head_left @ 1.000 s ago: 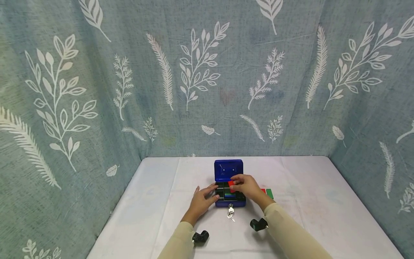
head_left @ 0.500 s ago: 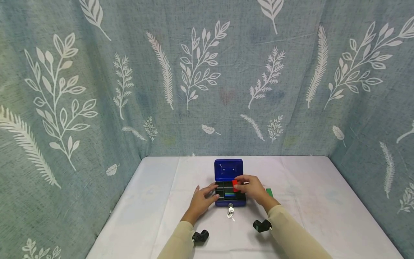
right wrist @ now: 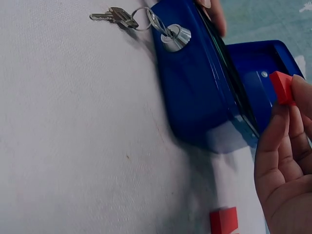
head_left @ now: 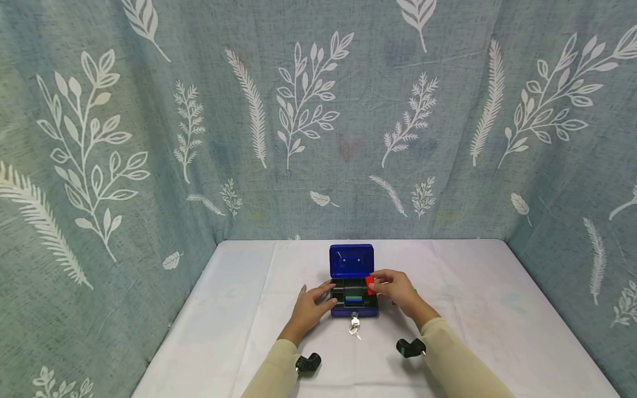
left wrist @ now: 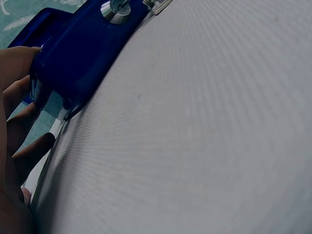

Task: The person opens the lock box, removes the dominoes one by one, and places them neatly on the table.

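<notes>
A blue cash box (head_left: 343,313) stands on the white-covered table, its lid (head_left: 351,260) raised at the back. Inside sits a black tray with compartments; blue and green pieces (head_left: 354,299) lie in its front middle one. My left hand (head_left: 308,312) rests on the box's left edge, fingers spread and thumb over the rim. Between thumb and fingers, my right hand (head_left: 402,292) pinches a red block (head_left: 370,285) above the tray's right side. The right wrist view shows that red block (right wrist: 281,87) too, held clear of the box.
Keys on a ring (head_left: 355,327) hang from the front lock. Another red block (right wrist: 223,221) lies on the table right of the box. A bit of green (head_left: 415,290) shows behind my right hand. Leaf-patterned cloth (head_left: 318,110) surrounds the table.
My right hand has moved right with the red block, from over the tray's middle to its right edge. The blocks on the table are now mostly hidden behind it. My left hand stays put.
</notes>
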`<state>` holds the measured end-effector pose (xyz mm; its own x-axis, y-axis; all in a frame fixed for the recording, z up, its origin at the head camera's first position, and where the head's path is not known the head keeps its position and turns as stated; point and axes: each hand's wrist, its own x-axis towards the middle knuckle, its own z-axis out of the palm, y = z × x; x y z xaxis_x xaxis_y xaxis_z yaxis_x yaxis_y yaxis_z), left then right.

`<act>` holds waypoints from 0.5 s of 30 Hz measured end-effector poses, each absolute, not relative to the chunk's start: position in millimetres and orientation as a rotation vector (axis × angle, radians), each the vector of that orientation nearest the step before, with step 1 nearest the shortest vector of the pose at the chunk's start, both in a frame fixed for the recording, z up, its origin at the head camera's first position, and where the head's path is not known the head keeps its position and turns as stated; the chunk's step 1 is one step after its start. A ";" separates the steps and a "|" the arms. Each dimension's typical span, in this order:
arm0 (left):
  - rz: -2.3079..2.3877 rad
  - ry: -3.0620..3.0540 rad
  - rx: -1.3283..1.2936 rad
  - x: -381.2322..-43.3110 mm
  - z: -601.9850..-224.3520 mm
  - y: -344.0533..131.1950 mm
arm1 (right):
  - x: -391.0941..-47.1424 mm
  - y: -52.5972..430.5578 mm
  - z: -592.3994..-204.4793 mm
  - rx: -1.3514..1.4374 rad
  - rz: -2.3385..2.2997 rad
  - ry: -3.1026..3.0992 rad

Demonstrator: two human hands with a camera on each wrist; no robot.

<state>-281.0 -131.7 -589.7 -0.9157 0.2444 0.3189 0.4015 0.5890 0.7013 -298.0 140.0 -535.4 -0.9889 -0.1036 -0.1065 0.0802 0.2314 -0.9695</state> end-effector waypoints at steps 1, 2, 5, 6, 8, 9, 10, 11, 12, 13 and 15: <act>-1.230 -2.629 -0.541 -280.9 -589.3 -131.8 | -298.3 141.2 -535.5 -0.006 -1.858 2.339; -1.231 -2.628 -0.541 -280.8 -588.9 -131.8 | -298.5 142.5 -535.5 0.002 -1.852 2.339; -1.240 -2.626 -0.540 -280.3 -588.1 -131.9 | -298.5 147.1 -535.3 0.018 -1.848 2.326; -1.242 -2.626 -0.539 -280.2 -587.9 -131.9 | -298.5 148.6 -535.4 0.025 -1.849 2.324; -1.252 -2.627 -0.533 -279.8 -588.0 -131.9 | -298.2 151.1 -535.8 0.035 -1.847 2.325; -1.254 -2.623 -0.535 -279.6 -588.3 -132.0 | -298.0 152.4 -536.2 0.036 -1.854 2.323; -1.253 -2.622 -0.535 -279.7 -588.6 -132.0 | -297.7 153.6 -536.5 0.038 -1.859 2.325; -1.251 -2.620 -0.537 -279.7 -588.7 -132.0 | -297.9 154.8 -537.2 0.037 -1.874 2.322; -1.251 -2.616 -0.542 -279.7 -588.7 -132.0 | -297.9 155.9 -537.5 0.037 -1.886 2.318; -1.249 -2.614 -0.546 -279.6 -588.8 -132.0 | -297.5 157.3 -537.6 0.033 -1.895 2.317; -1.246 -2.613 -0.550 -279.3 -588.6 -131.9 | -296.5 160.8 -538.6 0.026 -1.907 2.314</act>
<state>-279.3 -131.9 -588.6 -0.9120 0.2458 0.3285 0.4100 0.5769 0.7065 -296.5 160.8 -538.6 -0.9896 -0.0774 -0.1209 0.1039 0.1948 -0.9753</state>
